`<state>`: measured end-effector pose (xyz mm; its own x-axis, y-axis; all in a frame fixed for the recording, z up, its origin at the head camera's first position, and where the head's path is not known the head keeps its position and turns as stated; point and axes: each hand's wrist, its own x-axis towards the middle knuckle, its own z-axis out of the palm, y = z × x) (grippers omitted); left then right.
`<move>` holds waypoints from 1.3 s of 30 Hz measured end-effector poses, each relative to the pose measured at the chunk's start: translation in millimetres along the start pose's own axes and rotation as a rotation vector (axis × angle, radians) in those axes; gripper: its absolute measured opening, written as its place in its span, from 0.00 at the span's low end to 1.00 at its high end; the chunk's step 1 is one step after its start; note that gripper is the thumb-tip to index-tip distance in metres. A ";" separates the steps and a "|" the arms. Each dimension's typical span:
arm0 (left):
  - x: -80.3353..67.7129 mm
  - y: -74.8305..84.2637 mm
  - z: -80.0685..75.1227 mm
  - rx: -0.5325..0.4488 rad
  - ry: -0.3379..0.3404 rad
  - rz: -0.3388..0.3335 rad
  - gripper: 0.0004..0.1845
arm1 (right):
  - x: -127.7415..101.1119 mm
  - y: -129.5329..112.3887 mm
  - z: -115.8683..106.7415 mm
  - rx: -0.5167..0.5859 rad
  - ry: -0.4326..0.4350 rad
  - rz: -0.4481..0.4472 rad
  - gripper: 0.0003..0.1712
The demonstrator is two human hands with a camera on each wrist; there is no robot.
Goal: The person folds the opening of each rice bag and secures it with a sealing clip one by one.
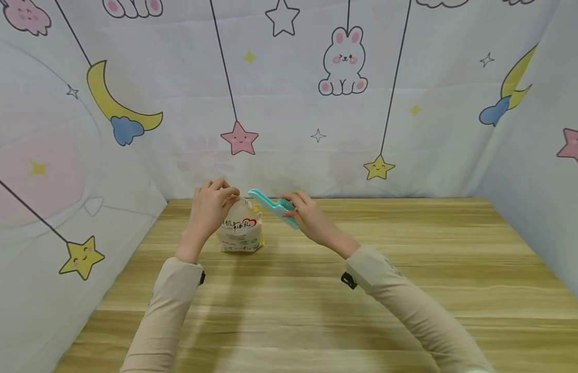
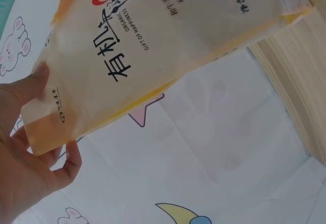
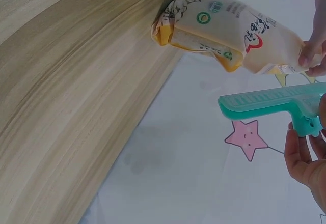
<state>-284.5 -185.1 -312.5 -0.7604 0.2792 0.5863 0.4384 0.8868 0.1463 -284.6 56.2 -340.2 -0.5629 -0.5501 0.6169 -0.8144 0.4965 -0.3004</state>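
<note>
Left hand (image 1: 209, 207) up at the top of the white pouch (image 1: 241, 230), fingers (image 2: 71, 163) and thumb curled together and pinching the flattened top edge, thumb on the printed face, other fingertips behind. Pouch standing upright on the wooden tabletop (image 1: 410, 290), near the far edge and close to the backdrop (image 1: 289, 93), bottom resting on the wood, top drawn up narrow under the pinch. Black characters and a red heart outline on the front, yellow along the seams and the base. Right hand (image 1: 307, 215) just beside the pouch on its right, fingers (image 3: 300, 152) curled round the handle end of a teal clip (image 1: 275, 206), gripping it firmly. Clip held off the tabletop, long ridged bar pointing left toward the pouch top, tip close to the pinched edge; touching or just short of it, cannot tell. Cannot tell either whether the clip itself stands open or closed. Both hands near each other above the pouch, beige sleeves (image 1: 177, 300) running back toward the near edge. Behind, pale cloth printed with a pink star (image 1: 239, 139), a yellow star, a rabbit and crescent moons, hanging down to the tabletop and wrapping both sides.
</note>
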 end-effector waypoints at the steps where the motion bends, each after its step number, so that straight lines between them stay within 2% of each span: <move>1: 0.0 0.0 0.0 0.000 0.001 0.000 0.07 | 0.4 -0.1 0.5 0.005 -0.001 0.004 0.19; 17: -1.0 0.6 -0.5 -0.006 -0.002 -0.005 0.06 | 4.9 0.8 8.2 0.081 0.001 0.050 0.18; 30: -1.6 0.3 -1.6 -0.010 -0.007 -0.008 0.07 | 12.5 -3.3 13.2 0.059 -0.026 0.057 0.17; 39: -2.2 -0.1 -2.0 -0.009 -0.017 -0.004 0.08 | 16.6 -2.6 15.8 0.013 -0.006 0.045 0.17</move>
<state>-281.9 -186.5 -312.3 -0.7702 0.2816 0.5723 0.4395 0.8845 0.1563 -294.1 35.2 -340.7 -0.5996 -0.5317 0.5981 -0.7901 0.5119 -0.3371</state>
